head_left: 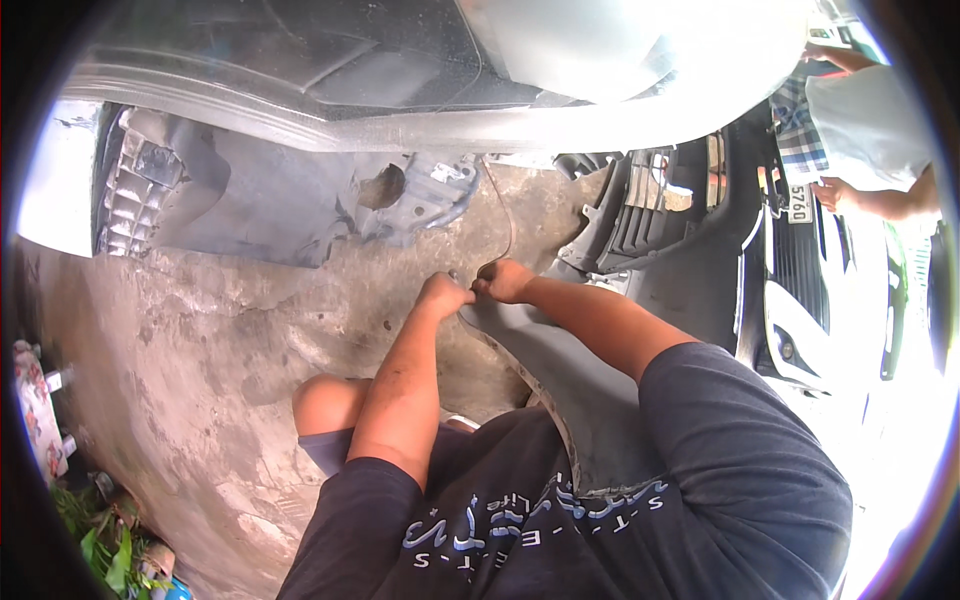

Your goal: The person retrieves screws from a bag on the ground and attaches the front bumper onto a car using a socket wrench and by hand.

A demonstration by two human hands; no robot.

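Note:
A dark grey curved car body panel (590,385), like a fender or bumper piece, lies against my lap with its narrow end pointing away from me. At that end my left hand (446,297) is closed, its fingers pinching the panel's edge. Right beside it, almost touching, my right hand (506,282) is closed on a thin brown strip (507,215). The strip rises from the fingers and curves up toward the far parts. Both sets of fingertips partly hide what they grip. A pale, rough rim runs along the panel's left edge.
A large bumper (300,115) spans the far side. Under it lies a grey plastic part (260,200). A black slatted grille (665,200) stands at far right, near a car front (800,300). Another person (865,125) stands beyond. Plants (110,545) sit at lower left on concrete (210,370).

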